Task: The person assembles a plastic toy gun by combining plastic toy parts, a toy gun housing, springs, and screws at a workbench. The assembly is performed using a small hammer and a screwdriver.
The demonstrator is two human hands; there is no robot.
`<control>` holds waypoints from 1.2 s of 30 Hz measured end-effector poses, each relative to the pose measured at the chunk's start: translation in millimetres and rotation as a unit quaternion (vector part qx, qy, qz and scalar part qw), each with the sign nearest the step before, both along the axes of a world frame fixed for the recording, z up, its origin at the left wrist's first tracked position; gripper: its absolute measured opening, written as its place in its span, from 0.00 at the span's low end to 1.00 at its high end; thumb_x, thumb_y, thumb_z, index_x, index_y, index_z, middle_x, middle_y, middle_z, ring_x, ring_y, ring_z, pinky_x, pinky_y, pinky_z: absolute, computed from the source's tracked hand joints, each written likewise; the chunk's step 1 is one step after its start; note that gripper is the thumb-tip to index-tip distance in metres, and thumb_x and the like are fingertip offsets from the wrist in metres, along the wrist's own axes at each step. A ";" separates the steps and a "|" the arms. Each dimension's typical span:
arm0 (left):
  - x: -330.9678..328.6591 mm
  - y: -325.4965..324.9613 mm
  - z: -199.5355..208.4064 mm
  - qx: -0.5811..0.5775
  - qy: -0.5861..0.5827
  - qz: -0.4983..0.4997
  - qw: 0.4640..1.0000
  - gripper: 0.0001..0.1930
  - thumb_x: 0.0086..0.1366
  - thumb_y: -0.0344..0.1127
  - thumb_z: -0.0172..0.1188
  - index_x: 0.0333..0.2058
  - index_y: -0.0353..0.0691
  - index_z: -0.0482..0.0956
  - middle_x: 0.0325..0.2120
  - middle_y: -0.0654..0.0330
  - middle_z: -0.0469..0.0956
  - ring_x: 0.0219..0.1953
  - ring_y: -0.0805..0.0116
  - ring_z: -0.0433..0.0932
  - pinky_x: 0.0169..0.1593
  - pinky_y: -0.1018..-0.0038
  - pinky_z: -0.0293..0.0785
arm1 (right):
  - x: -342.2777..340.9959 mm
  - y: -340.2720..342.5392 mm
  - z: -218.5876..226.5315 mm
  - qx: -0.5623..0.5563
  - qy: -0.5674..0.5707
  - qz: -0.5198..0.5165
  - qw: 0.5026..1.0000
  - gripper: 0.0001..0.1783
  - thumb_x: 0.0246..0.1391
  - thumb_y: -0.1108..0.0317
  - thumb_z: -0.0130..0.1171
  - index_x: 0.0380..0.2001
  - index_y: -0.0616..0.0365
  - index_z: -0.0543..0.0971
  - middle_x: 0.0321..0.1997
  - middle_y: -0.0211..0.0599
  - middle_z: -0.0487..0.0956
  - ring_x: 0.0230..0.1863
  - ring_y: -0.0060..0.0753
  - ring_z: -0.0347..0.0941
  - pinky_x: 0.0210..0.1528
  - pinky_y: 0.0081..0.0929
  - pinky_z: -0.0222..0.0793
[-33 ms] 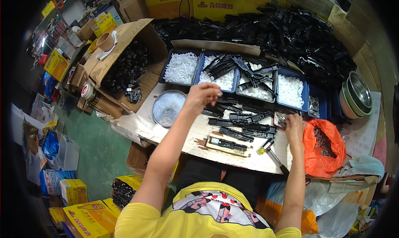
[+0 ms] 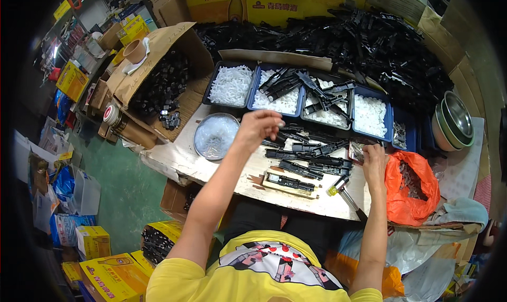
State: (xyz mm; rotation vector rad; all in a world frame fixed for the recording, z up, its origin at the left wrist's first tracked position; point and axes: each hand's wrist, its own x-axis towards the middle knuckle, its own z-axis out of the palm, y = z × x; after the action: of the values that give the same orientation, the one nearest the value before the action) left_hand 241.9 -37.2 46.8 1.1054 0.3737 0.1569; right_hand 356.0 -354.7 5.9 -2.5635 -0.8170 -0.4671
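My left hand (image 2: 260,130) is raised over the table, just in front of the blue trays. Its fingers are curled together; whatever they may hold is too small to make out. My right hand (image 2: 374,163) has its fingers bent down at a small shallow tray of little metal pieces (image 2: 357,150), and its fingertips look pinched. Between the hands lie several long black plastic parts (image 2: 306,153) in rows. Nearest me, one black part (image 2: 290,182) sits in a pale wooden block (image 2: 296,192). A hammer (image 2: 346,195) with a yellowish head lies beside my right forearm.
Blue trays (image 2: 371,133) of small white parts line the back, black parts lying across two. Behind them rises a heap of black parts (image 2: 369,48). A round clear dish (image 2: 215,135) stands left, an orange bag (image 2: 412,188) right, stacked bowls (image 2: 454,120) far right, an open carton (image 2: 134,77) far left.
My left hand has shifted slightly toward me, away from the blue trays. The right hand stays at the small tray of metal pieces.
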 end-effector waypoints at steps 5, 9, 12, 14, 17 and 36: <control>-45.4 -45.8 -17.9 -0.164 -0.008 -0.008 0.986 0.07 0.54 0.22 0.57 0.34 0.32 0.75 0.26 0.55 0.76 0.24 0.70 0.76 0.27 0.74 0.77 | -66.6 50.7 35.0 0.128 -0.005 0.181 0.975 0.08 0.39 0.78 0.58 0.27 0.56 0.75 0.30 0.33 0.72 0.36 0.34 0.66 0.40 0.30 0.53; -60.3 -61.1 -26.7 -0.195 -0.031 -0.049 0.979 0.07 0.55 0.22 0.56 0.34 0.31 0.75 0.26 0.56 0.75 0.26 0.68 0.77 0.31 0.71 0.79 | -97.3 83.1 50.0 0.118 -0.001 0.270 0.955 0.10 0.38 0.78 0.59 0.27 0.55 0.75 0.28 0.29 0.71 0.33 0.31 0.66 0.39 0.28 0.53; -66.5 -65.8 -25.9 -0.185 -0.021 -0.040 0.982 0.07 0.55 0.22 0.56 0.34 0.31 0.74 0.26 0.56 0.75 0.27 0.68 0.77 0.31 0.70 0.79 | -102.6 90.9 52.2 0.131 0.000 0.274 0.953 0.09 0.38 0.79 0.57 0.27 0.56 0.75 0.28 0.29 0.71 0.32 0.31 0.65 0.40 0.31 0.52; -69.3 -66.2 -26.2 -0.189 -0.023 -0.036 0.981 0.07 0.55 0.22 0.56 0.34 0.31 0.74 0.26 0.56 0.75 0.27 0.68 0.77 0.31 0.70 0.79 | -105.0 93.3 52.6 0.127 -0.003 0.279 0.952 0.09 0.38 0.78 0.57 0.27 0.57 0.75 0.28 0.29 0.71 0.32 0.31 0.65 0.39 0.31 0.52; -71.4 -68.3 -25.9 -0.195 -0.026 -0.036 0.980 0.06 0.55 0.22 0.55 0.34 0.31 0.74 0.27 0.56 0.75 0.27 0.68 0.77 0.32 0.70 0.79 | -107.2 94.2 54.1 0.120 -0.013 0.283 0.951 0.09 0.38 0.78 0.58 0.27 0.57 0.75 0.27 0.29 0.71 0.31 0.31 0.65 0.38 0.30 0.52; -83.3 -75.4 -19.3 -0.092 -0.057 -0.059 0.992 0.10 0.57 0.24 0.56 0.39 0.31 0.74 0.28 0.58 0.75 0.27 0.72 0.77 0.32 0.76 0.77 | -109.4 104.8 53.4 0.100 -0.014 0.298 0.949 0.09 0.37 0.75 0.58 0.27 0.56 0.75 0.28 0.29 0.71 0.31 0.31 0.65 0.38 0.31 0.52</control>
State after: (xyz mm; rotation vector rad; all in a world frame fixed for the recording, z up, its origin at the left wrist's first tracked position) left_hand 158.5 -112.6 27.4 0.9299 0.2148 0.0781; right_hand 246.6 -249.9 59.2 -1.9939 -1.4060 -0.3674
